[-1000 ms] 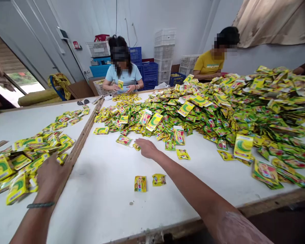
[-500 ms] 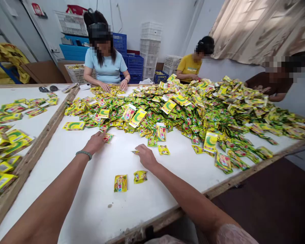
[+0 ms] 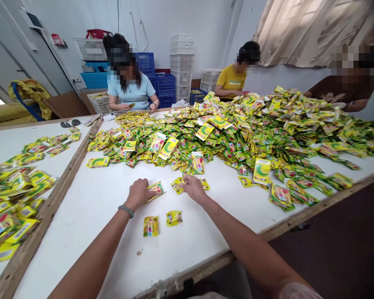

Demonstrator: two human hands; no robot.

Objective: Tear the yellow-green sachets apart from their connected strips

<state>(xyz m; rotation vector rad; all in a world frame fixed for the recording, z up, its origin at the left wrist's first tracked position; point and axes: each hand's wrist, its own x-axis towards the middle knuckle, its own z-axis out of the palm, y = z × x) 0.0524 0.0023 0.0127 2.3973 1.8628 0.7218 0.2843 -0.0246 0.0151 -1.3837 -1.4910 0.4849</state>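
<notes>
Ahead, a sachet heap (image 3: 252, 128) covers the white tabletop (image 3: 112, 232) beyond the left hand (image 3: 140, 192), which pinches a green sachet (image 3: 156, 189). The right hand (image 3: 193, 187) touches a yellow sachet (image 3: 177, 185), grip unclear. Stacked crates (image 3: 182, 62) line the wall.

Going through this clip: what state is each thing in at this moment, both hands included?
Left hand: closed on one sachet, low on the table.
Right hand: fingertips on another sachet; grip unclear.
Two loose sachets: lying flat, untouched, apart from the heap.
Heap: loose, jumbled, spread wide.
Side pile: loose, on the neighbouring table.
Crates: stacked at the wall.
</notes>
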